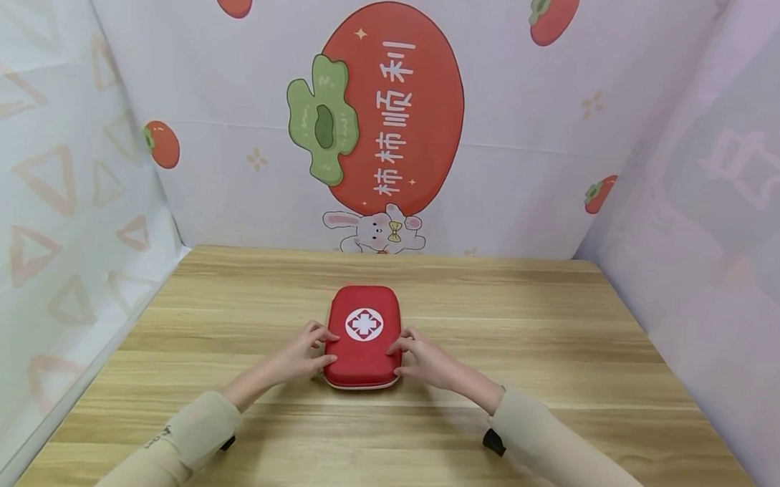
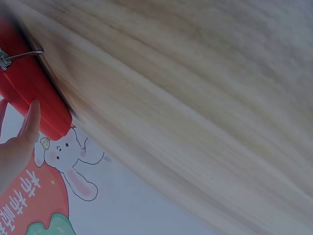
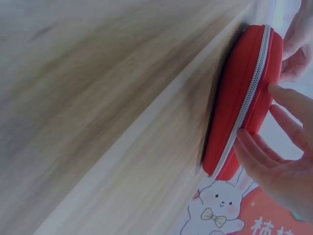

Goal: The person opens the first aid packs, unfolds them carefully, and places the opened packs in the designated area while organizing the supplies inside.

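Note:
A red zippered first-aid case with a white cross emblem lies closed on the wooden table. My left hand grips its left side, fingers bent over the edge onto the lid. From the opposite side my right hand holds the case, with fingers on the lid and along the edge. The silver zipper runs round the side in the right wrist view, near the right fingertips. A metal zip pull sticks out on the left side in the left wrist view. The case's underside is hidden.
The wooden table extends around the case on all sides. Behind it hangs a white backdrop printed with persimmons and a rabbit. Pale patterned sheets enclose the left and right sides. Dark pieces show beneath both sleeves.

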`<act>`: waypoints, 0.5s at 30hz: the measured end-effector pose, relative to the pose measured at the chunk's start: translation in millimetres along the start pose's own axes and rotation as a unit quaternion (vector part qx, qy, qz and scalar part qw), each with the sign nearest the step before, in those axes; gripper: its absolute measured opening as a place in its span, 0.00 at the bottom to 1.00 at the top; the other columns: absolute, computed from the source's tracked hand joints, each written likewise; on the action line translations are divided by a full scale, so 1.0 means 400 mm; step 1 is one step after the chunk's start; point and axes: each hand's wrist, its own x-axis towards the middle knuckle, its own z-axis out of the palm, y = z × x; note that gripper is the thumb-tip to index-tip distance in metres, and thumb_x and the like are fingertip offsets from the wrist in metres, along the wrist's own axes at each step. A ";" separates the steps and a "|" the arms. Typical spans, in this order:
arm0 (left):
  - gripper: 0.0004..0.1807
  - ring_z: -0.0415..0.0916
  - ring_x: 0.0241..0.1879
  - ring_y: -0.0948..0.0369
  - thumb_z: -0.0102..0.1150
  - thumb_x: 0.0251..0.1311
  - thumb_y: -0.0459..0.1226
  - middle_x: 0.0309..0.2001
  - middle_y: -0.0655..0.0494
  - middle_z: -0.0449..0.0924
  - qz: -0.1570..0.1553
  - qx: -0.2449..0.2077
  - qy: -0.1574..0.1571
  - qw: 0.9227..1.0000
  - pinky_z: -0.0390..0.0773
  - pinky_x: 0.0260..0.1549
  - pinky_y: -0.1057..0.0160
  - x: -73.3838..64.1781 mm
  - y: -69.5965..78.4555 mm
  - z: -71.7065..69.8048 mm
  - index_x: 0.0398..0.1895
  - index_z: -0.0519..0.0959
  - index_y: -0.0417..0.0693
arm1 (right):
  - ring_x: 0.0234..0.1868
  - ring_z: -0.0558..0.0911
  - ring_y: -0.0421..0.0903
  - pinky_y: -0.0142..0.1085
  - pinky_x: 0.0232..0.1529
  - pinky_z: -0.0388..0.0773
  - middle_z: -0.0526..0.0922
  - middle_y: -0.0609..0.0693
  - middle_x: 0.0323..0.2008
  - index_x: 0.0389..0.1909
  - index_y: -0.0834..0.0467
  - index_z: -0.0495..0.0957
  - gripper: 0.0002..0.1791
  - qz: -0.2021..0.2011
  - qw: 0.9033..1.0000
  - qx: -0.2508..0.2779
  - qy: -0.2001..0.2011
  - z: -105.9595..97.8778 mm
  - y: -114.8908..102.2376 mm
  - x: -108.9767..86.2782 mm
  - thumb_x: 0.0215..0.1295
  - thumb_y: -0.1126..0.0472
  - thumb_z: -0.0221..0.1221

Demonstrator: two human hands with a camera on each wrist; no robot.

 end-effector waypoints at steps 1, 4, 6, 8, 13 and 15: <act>0.16 0.70 0.41 0.52 0.60 0.51 0.38 0.42 0.51 0.65 0.004 -0.004 -0.003 1.000 0.76 0.42 0.55 0.002 0.004 0.005 0.44 0.74 0.43 | 0.42 0.71 0.47 0.36 0.43 0.74 0.68 0.48 0.39 0.39 0.59 0.77 0.14 -0.001 1.000 -0.002 0.001 -0.003 0.002 -0.007 0.50 0.64 0.63; 0.16 0.69 0.41 0.53 0.60 0.52 0.38 0.43 0.52 0.64 0.013 -0.014 -0.010 1.000 0.76 0.41 0.56 0.006 0.017 0.018 0.44 0.73 0.44 | 0.42 0.72 0.46 0.38 0.43 0.75 0.68 0.48 0.39 0.39 0.59 0.76 0.14 0.001 1.000 0.001 0.003 -0.009 0.008 -0.028 0.49 0.64 0.63; 0.15 0.69 0.41 0.54 0.60 0.52 0.38 0.43 0.53 0.64 0.021 -0.011 -0.011 1.000 0.76 0.41 0.57 0.010 0.023 0.027 0.43 0.73 0.44 | 0.42 0.72 0.47 0.40 0.43 0.75 0.68 0.48 0.39 0.39 0.59 0.76 0.14 0.005 1.000 0.006 0.002 -0.013 0.012 -0.042 0.49 0.65 0.63; 0.15 0.69 0.40 0.55 0.60 0.52 0.38 0.43 0.53 0.64 0.030 -0.003 -0.011 0.999 0.76 0.40 0.58 0.012 0.030 0.035 0.43 0.74 0.45 | 0.42 0.72 0.48 0.42 0.43 0.75 0.68 0.48 0.39 0.40 0.59 0.76 0.15 0.009 1.000 0.008 0.003 -0.016 0.016 -0.054 0.49 0.65 0.63; 0.15 0.69 0.39 0.57 0.60 0.51 0.39 0.42 0.53 0.65 0.041 0.020 -0.014 0.999 0.76 0.37 0.60 0.015 0.050 0.048 0.43 0.74 0.46 | 0.43 0.72 0.46 0.42 0.43 0.76 0.67 0.47 0.40 0.40 0.58 0.76 0.15 0.015 1.000 0.002 0.004 -0.021 0.023 -0.080 0.49 0.64 0.64; 0.16 0.69 0.38 0.57 0.60 0.51 0.39 0.42 0.54 0.65 0.042 0.029 -0.020 0.998 0.76 0.37 0.60 0.017 0.057 0.051 0.43 0.74 0.46 | 0.43 0.72 0.46 0.42 0.43 0.76 0.68 0.47 0.41 0.40 0.58 0.76 0.15 0.016 1.000 -0.003 0.006 -0.023 0.025 -0.089 0.48 0.64 0.64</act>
